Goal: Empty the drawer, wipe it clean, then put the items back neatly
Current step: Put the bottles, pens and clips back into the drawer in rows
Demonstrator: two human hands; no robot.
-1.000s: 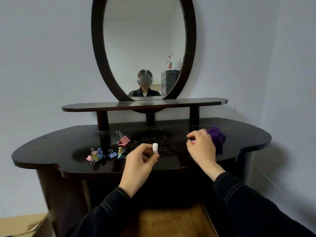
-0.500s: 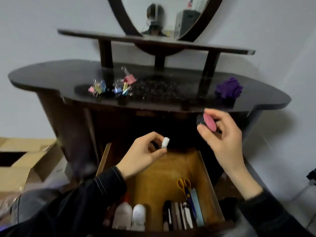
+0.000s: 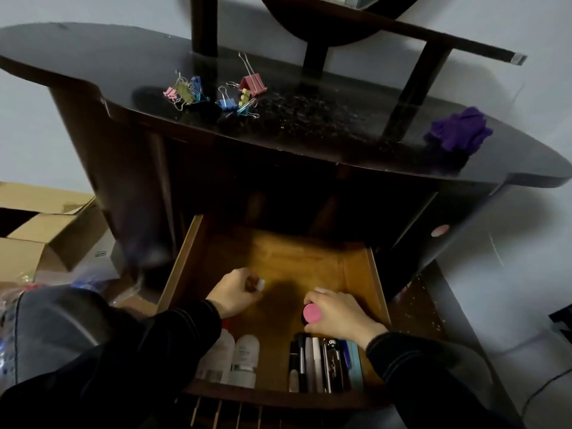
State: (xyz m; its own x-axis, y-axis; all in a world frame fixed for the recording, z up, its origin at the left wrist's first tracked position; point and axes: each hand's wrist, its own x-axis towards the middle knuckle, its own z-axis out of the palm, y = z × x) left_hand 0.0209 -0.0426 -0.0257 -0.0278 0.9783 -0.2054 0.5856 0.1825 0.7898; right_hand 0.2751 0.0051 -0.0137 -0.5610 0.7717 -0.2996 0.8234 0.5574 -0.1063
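The wooden drawer [image 3: 359,267] stands pulled out under the dark dressing table [image 3: 93,60]. Inside it, my left hand [image 3: 232,292] pinches a small white-capped item [image 3: 260,285] low over the drawer floor. My right hand [image 3: 337,314] grips a small round pink-topped jar [image 3: 312,313] just above the drawer floor, behind a row of pens and slim tools [image 3: 322,363]. Two white bottles [image 3: 235,357] lie at the drawer's front left. Several coloured binder clips [image 3: 216,91] and a purple cloth [image 3: 458,131] lie on the table top.
Open cardboard boxes [image 3: 46,230] sit on the floor to the left. A narrow shelf [image 3: 464,44] on posts and the mirror's lower frame rise at the back of the table. A wall stands close on the right.
Both hands have come down from the table top into the drawer, each still holding its item. My view has tilted from the mirror down to the drawer.
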